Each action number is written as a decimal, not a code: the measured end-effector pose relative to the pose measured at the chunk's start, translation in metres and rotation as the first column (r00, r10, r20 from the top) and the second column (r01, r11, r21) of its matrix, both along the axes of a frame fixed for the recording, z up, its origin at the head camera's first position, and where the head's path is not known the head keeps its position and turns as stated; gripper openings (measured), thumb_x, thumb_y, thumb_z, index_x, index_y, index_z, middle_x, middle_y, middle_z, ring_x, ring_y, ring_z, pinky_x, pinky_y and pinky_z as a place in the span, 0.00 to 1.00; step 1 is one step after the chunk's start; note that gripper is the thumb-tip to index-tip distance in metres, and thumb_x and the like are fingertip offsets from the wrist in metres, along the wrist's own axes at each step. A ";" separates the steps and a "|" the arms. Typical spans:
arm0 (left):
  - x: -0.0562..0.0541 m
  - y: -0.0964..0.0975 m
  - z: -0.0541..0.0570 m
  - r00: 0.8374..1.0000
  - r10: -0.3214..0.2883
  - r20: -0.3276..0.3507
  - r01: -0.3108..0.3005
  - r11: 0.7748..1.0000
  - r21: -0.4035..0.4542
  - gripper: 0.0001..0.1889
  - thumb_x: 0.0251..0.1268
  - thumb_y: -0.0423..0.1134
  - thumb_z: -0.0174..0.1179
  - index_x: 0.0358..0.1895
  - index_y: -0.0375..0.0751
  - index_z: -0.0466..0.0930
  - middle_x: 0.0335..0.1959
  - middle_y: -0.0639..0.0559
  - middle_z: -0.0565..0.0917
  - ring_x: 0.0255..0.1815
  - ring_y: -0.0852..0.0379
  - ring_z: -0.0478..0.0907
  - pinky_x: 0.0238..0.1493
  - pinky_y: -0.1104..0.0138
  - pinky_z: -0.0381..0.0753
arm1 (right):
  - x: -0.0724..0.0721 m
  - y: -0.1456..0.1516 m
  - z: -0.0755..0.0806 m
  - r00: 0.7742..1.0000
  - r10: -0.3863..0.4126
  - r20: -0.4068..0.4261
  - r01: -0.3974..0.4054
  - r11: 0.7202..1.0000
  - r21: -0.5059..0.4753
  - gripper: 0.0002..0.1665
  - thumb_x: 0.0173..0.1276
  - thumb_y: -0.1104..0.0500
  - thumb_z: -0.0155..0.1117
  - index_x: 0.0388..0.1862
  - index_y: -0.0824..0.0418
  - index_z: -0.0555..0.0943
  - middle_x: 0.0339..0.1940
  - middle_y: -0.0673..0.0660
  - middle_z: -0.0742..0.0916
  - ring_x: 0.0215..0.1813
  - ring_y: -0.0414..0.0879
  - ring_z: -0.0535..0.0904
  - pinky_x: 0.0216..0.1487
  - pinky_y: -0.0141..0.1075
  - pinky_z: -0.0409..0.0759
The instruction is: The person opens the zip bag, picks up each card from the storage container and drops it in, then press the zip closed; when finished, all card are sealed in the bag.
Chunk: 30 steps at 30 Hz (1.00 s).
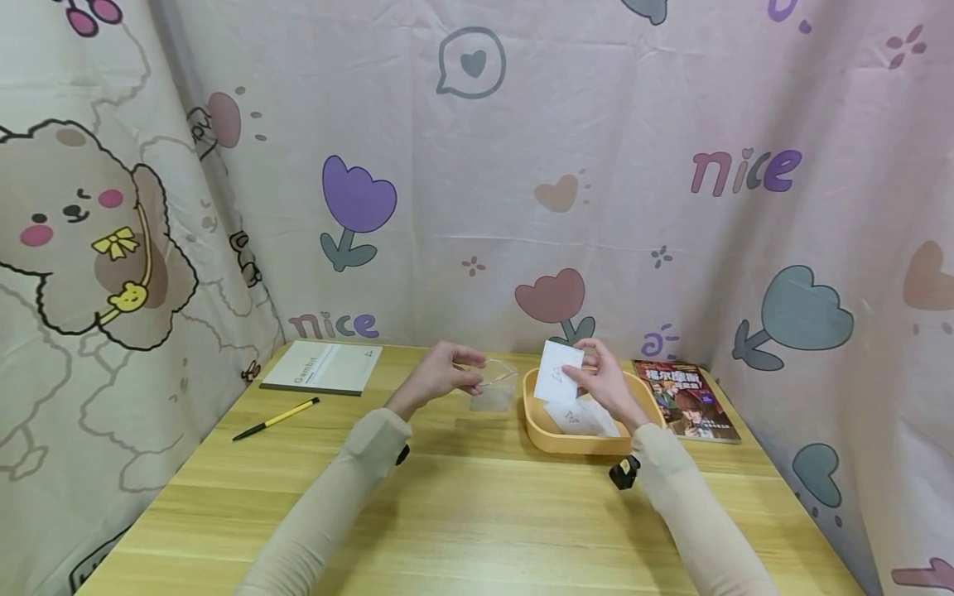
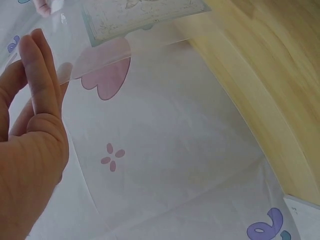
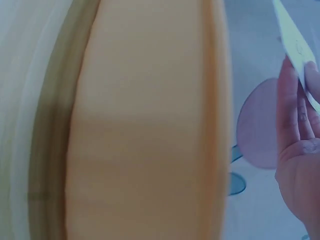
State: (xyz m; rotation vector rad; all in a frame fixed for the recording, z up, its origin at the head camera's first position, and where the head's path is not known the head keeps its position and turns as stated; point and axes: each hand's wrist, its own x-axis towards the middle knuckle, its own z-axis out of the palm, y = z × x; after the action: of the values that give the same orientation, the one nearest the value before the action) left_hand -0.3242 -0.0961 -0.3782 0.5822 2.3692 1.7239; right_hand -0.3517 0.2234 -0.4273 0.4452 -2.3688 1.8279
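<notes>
My left hand (image 1: 445, 377) pinches the edge of a clear plastic bag (image 1: 493, 399) left of the yellow basket; its mouth gapes near the fingertips. In the left wrist view the clear bag (image 2: 165, 47) stretches from the fingers, and a teal-edged patterned card (image 2: 145, 19) shows through or behind it. My right hand (image 1: 609, 382) holds a white card (image 1: 559, 372) upright over the basket, thumb on its face, which bears a small printed drawing. The right wrist view shows the card (image 3: 295, 42) edge-on between the thumb and fingers.
The yellow basket (image 1: 577, 445) holds white paper-like pieces (image 1: 585, 418) with a small print. A magazine (image 1: 689, 401) lies to its right. At the left are a notebook (image 1: 324, 367) and a yellow-black pen (image 1: 276, 419). A printed curtain (image 1: 477, 207) hangs behind the table.
</notes>
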 end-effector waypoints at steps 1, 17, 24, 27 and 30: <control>0.000 0.000 0.000 1.000 0.000 -0.002 0.000 1.000 0.000 0.19 0.60 0.24 0.64 0.55 0.27 0.79 0.53 0.31 0.83 0.29 0.53 0.87 0.43 0.52 0.90 | 0.001 -0.002 0.002 1.000 0.000 -0.006 0.000 1.000 -0.015 0.26 0.66 0.66 0.66 0.59 0.60 0.66 0.36 0.54 0.87 0.27 0.44 0.86 0.24 0.47 0.87; 0.001 0.001 0.000 1.000 -0.009 -0.010 0.009 1.000 0.012 0.21 0.59 0.23 0.64 0.57 0.25 0.78 0.56 0.28 0.80 0.28 0.54 0.87 0.41 0.55 0.90 | 0.013 -0.035 0.033 0.990 0.034 -0.140 -0.068 0.966 -0.251 0.28 0.66 0.68 0.65 0.58 0.63 0.62 0.30 0.48 0.87 0.21 0.41 0.83 0.17 0.34 0.83; 0.001 0.002 -0.001 1.000 0.007 -0.005 -0.007 1.000 0.024 0.19 0.57 0.22 0.65 0.55 0.24 0.79 0.54 0.29 0.82 0.28 0.53 0.87 0.41 0.56 0.91 | 0.014 -0.046 0.036 0.978 0.031 -0.204 -0.089 0.956 -0.281 0.27 0.68 0.70 0.62 0.59 0.68 0.58 0.36 0.46 0.88 0.30 0.42 0.86 0.23 0.37 0.87; 0.001 0.003 -0.001 1.000 0.010 -0.001 -0.010 1.000 0.021 0.19 0.57 0.22 0.65 0.54 0.24 0.79 0.54 0.30 0.82 0.28 0.54 0.87 0.40 0.56 0.91 | 0.015 -0.052 0.040 0.974 0.026 -0.227 -0.098 0.946 -0.310 0.29 0.68 0.72 0.61 0.60 0.70 0.56 0.36 0.48 0.87 0.32 0.42 0.85 0.25 0.37 0.88; 0.002 0.003 0.000 1.000 0.008 0.003 -0.008 1.000 0.012 0.20 0.57 0.22 0.65 0.55 0.24 0.79 0.54 0.30 0.81 0.28 0.54 0.87 0.39 0.58 0.91 | 0.016 -0.059 0.044 0.968 0.027 -0.251 -0.113 0.936 -0.332 0.30 0.68 0.72 0.60 0.61 0.72 0.54 0.36 0.51 0.86 0.33 0.42 0.85 0.27 0.37 0.89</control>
State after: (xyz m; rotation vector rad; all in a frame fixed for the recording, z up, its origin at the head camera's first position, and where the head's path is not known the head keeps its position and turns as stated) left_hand -0.3226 -0.0928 -0.3784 0.5729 2.3638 1.7423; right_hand -0.3353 0.1649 -0.3835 0.6724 -1.8484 2.0318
